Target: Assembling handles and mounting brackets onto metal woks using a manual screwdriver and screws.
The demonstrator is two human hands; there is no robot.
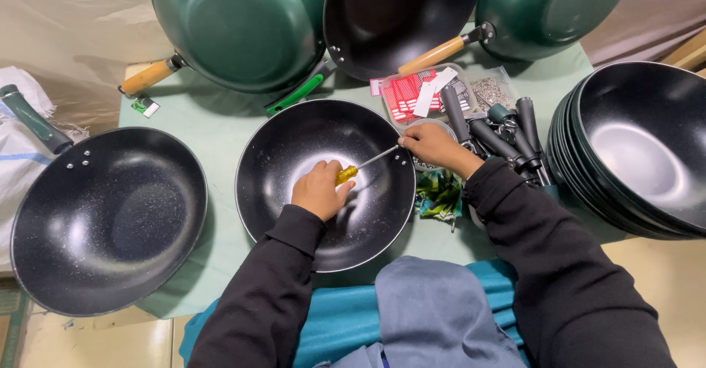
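Wok [323, 184] sits dead centre of the frame on the pale green surface [213, 129], black inside, no handle on it that I can see. Left hand [318, 189] has its grip closed around the yellow handle of a screwdriver [360, 166], with the shaft angled up toward the wok's right rim. Right hand [430, 145] is pinched together right at that rim where the tip lands; I can't tell what's between the fingers, probably a screw or the fitting, but it's too small to see.

What I'd worry about:

- The screwdriver tip is pointing straight at the right hand's fingers. If it slips out of the screw head, it goes into a fingertip, or skates across the coating and scratches it.
- The wok has a round bottom and nothing seems to be bracing it apart from the two hands. Lean on the driver and my guess is the whole thing rocks or spins.
- The pile of black handles [500, 133] and the little bag of screws [491, 91] are crowded just right of the working hand, with a stack of woks [640, 151] beyond that. An elbow nudge could send the small parts rolling.
- Two green woks [239, 26] are propped at the top of the frame, leaning. A bump to the surface might slide them down onto the work.
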